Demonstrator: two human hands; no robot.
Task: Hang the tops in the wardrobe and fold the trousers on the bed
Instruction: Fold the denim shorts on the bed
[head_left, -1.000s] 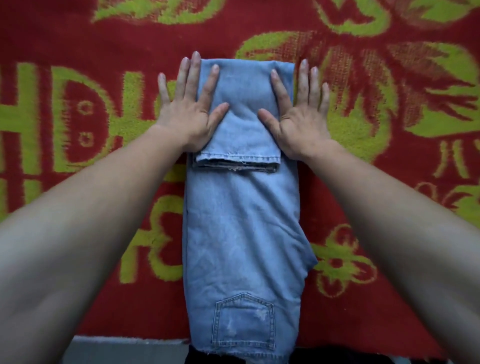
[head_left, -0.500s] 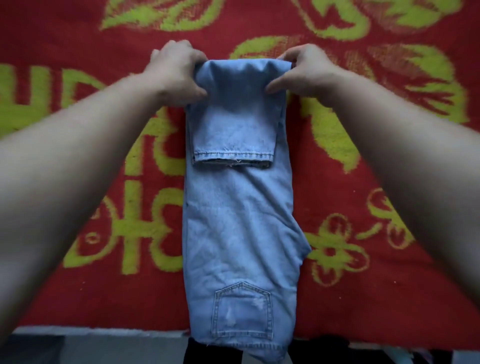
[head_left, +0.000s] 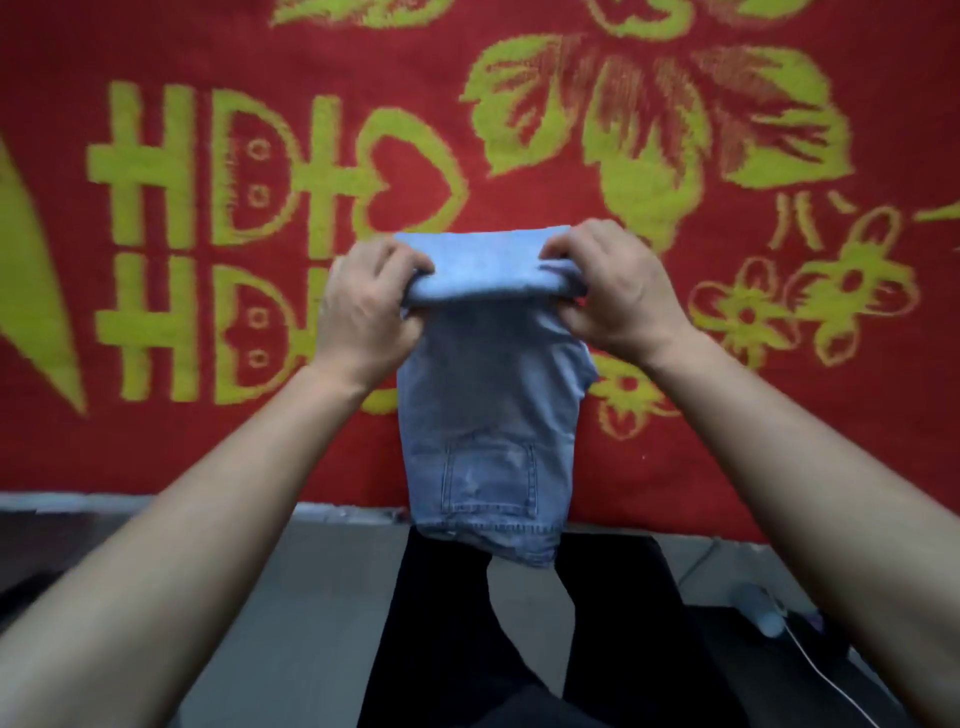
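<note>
Pale blue denim fills the middle of our view: the jeans lie lengthwise on the bed's red blanket with its yellow-green pattern. Their waistband end reaches just past the near edge, and the back pocket faces up. Our left hand and right hand each keep a tight grip on one side of the doubled-over far end, fingers curled round the thick fold. Below the bed's edge show our black-clad legs and a white cable.
</note>
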